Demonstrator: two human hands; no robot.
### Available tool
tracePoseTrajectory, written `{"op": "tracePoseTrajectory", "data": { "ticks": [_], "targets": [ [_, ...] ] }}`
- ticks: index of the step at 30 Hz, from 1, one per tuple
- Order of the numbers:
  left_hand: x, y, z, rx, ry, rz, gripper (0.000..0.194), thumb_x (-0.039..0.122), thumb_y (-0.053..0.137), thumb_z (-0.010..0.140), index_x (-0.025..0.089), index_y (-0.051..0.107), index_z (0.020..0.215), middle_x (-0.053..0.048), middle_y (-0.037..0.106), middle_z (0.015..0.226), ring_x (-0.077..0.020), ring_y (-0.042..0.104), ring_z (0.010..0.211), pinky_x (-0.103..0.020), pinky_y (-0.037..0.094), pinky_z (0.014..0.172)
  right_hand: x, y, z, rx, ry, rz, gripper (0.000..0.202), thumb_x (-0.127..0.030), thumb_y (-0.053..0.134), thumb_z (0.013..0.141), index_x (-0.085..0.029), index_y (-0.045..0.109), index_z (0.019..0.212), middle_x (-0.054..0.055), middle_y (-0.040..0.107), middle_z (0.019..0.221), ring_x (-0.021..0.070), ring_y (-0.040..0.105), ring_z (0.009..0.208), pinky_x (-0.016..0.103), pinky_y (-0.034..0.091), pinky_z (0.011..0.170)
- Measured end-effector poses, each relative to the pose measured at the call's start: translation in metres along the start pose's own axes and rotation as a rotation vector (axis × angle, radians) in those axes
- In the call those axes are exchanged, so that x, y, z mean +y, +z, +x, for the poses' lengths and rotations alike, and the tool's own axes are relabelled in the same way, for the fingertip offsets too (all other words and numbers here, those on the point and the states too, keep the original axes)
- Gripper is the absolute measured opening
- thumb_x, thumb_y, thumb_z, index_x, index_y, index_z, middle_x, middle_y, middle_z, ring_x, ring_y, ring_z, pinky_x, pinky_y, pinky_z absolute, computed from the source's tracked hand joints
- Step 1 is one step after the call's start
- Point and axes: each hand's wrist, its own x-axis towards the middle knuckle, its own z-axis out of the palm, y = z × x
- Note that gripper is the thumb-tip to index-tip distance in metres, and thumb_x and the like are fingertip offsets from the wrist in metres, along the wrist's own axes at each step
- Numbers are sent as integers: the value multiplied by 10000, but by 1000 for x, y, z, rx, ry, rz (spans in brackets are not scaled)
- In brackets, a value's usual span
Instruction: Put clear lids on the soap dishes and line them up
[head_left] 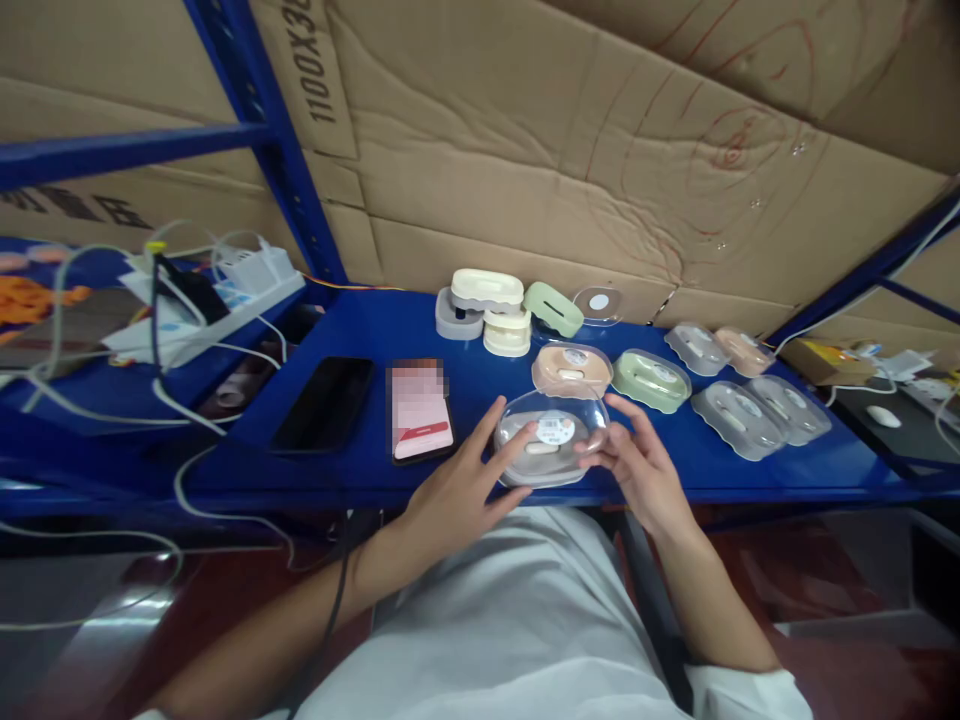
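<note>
A grey soap dish (540,468) sits at the table's front edge, between my hands. Over it is a clear plastic lid (592,408) with its back edge raised; a white round label (555,428) shows through or on the plastic. My left hand (480,475) has its fingers spread at the left side of lid and dish, fingertips touching. At the right, my right hand (637,460) has its thumb and curled fingers on the lid's edge, with the index finger stretched out. Right behind stands a lidded peach soap dish (551,372); a lidded green one (651,380) is beside it.
Several lidded grey dishes (739,420) and a peach one (744,350) stand at right. Stacked cream and grey trays (487,290), a green tray (553,308) and a loose clear lid (611,305) lie behind. Left are a dark phone (324,405), a lit phone (424,410) and a power strip (259,285).
</note>
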Motion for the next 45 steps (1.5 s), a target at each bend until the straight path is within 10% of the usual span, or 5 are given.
{"op": "tracePoseTrajectory", "data": {
  "ticks": [9,20,27,37,45],
  "targets": [
    [-1,2,-1,-17,-19,3,772,447,666,1031,276,312,1695,-160,152,1809,-371,471,1548,-429,598,1108,16,-20,-18,-110,-404,-832,687,-465,719,999,-339,427,1608,127,378,1702,348,343,1608,609,387,1280],
    [-2,4,0,-6,-1,18,734,425,639,1047,264,318,1687,-178,273,1772,-359,512,1521,-450,597,1108,35,-16,-17,-74,-622,-1016,694,-399,737,989,-407,461,1626,138,552,1401,337,591,1340,552,570,1109],
    [-1,5,-1,19,-18,14,696,424,641,1040,292,366,1665,-160,371,1730,-359,559,1483,-445,632,1058,28,-15,-18,-207,-530,-954,713,-400,681,1028,-401,366,1668,120,354,1714,349,366,1603,570,462,1242],
    [-4,12,-4,176,-10,-103,833,455,642,1053,331,156,1717,-153,342,1752,-336,519,1516,-446,627,1074,21,-21,9,-325,-403,-894,874,-585,791,904,-411,391,1662,66,316,1764,318,405,1587,490,449,1255],
    [1,0,-1,209,50,-213,759,291,644,1053,293,220,1682,-181,202,1792,-341,462,1559,-486,584,1144,-17,-76,37,111,-587,-1070,838,-593,791,905,-335,465,1633,102,494,1663,344,496,1524,525,431,1269]
  ]
}}
